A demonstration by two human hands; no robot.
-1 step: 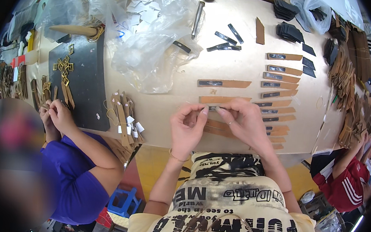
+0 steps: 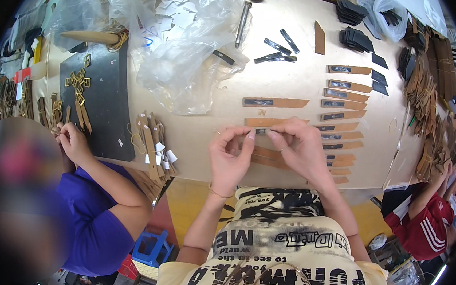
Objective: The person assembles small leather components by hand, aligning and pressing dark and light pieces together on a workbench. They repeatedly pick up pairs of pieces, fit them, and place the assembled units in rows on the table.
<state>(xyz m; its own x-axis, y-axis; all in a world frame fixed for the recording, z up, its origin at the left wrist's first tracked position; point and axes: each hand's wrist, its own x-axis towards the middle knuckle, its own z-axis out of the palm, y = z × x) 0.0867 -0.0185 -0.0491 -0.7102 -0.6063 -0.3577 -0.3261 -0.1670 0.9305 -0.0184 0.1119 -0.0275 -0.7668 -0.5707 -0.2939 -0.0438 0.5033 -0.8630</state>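
Left hand (image 2: 231, 151) and right hand (image 2: 303, 148) pinch dark strip (image 2: 261, 131) between them over table (image 2: 201, 146); brown strips (image 2: 356, 87) at its two o'clock, loose black strips (image 2: 288, 40) at twelve, clear plastic bag (image 2: 182, 82) at ten

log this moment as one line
left hand: pinching dark strip | right hand: at its other end | tan strips: column toward the right

Small dark strip (image 2: 261, 131), its ends hidden behind fingertips (image 2: 251, 135)
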